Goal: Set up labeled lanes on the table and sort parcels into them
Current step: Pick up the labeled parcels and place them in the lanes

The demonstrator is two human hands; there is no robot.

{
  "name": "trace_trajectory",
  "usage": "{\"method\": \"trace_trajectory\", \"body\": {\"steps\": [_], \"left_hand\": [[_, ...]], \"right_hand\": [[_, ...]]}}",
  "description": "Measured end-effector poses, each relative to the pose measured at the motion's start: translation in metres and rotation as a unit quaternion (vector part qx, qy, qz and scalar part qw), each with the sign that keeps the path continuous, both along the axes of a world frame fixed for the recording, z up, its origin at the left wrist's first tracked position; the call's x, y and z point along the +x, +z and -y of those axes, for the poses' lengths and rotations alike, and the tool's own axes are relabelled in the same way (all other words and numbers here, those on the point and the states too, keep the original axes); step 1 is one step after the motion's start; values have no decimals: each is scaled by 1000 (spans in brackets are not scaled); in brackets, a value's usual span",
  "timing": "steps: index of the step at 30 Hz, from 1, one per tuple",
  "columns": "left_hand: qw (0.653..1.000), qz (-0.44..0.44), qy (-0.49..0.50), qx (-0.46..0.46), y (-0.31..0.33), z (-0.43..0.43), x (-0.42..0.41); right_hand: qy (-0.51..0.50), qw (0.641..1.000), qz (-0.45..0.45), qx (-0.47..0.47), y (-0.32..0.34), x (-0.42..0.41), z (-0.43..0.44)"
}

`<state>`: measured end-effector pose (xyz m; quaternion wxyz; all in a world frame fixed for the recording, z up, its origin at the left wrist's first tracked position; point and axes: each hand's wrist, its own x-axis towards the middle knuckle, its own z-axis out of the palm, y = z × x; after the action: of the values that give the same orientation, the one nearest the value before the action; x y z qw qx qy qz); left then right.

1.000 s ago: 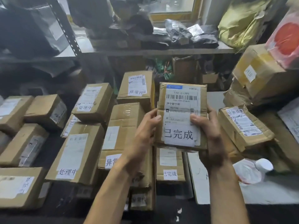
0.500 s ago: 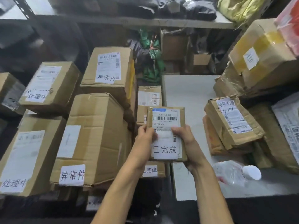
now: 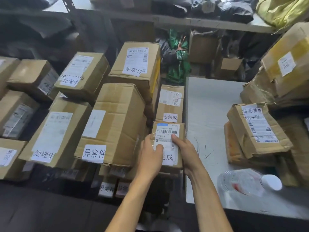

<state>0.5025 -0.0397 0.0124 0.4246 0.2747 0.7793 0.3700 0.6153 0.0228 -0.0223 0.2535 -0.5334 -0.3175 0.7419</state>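
Holding a small brown cardboard parcel [image 3: 168, 131] in both hands, lower centre of frame. Parcel is flat and taped, with a white barcode label on top that has a blue strip at its far edge. A handwritten sticker sits at the near end, with 完成 legible.

Left hand [image 3: 150, 159] grips the left edge, thumb pressed across the label. Right hand [image 3: 185, 150] grips the right edge, thumb on the label just below the barcode. Remaining fingers wrap under the sides, hidden. Cannot tell whether the parcel rests on the carton beneath.

Directly behind it lies a second parcel [image 3: 170, 102] marked 已完成. Close on the left is a tall box [image 3: 115, 121] labelled 异常件, and further left a box [image 3: 55, 131] marked 处理中. Just right is the white table [image 3: 209, 106], carrying a plastic bottle [image 3: 244, 181] lying lower right and a worn parcel [image 3: 257, 129] at the right.
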Motion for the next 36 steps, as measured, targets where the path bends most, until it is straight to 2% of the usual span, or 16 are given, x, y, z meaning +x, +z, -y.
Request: {"method": "trace_trajectory", "body": {"steps": [4,6,9,12,15,24,28,32,36], "left_hand": [[991,-36,59,116,1,11,-2],[988,-25,73,131,0,10,-6],[993,-6,52,108,-6,7,-9],[998,-29,-37,41,-6,2,-6],[995,-34,-84,36,-2,-4,0],[995,8,-86,42,-10,-12,-7],[992,78,-93,38,-12,-17,-13],[985,103,-135,3,-8,-23,-24],[974,147,-171,-37,-5,-26,-27]], "right_hand": [[-2,999,40,10,-12,-6,-2],[0,998,57,7,-18,-8,-4],[-14,998,64,-5,-26,-13,-4],[-30,998,60,-16,-32,-20,-3],[-31,996,84,-24,-33,-24,-4],[-13,993,119,10,-36,-26,-13],[8,992,128,6,-37,-23,-14],[28,992,123,-17,-37,-22,-20],[60,981,184,-14,-43,-20,-26]]}}
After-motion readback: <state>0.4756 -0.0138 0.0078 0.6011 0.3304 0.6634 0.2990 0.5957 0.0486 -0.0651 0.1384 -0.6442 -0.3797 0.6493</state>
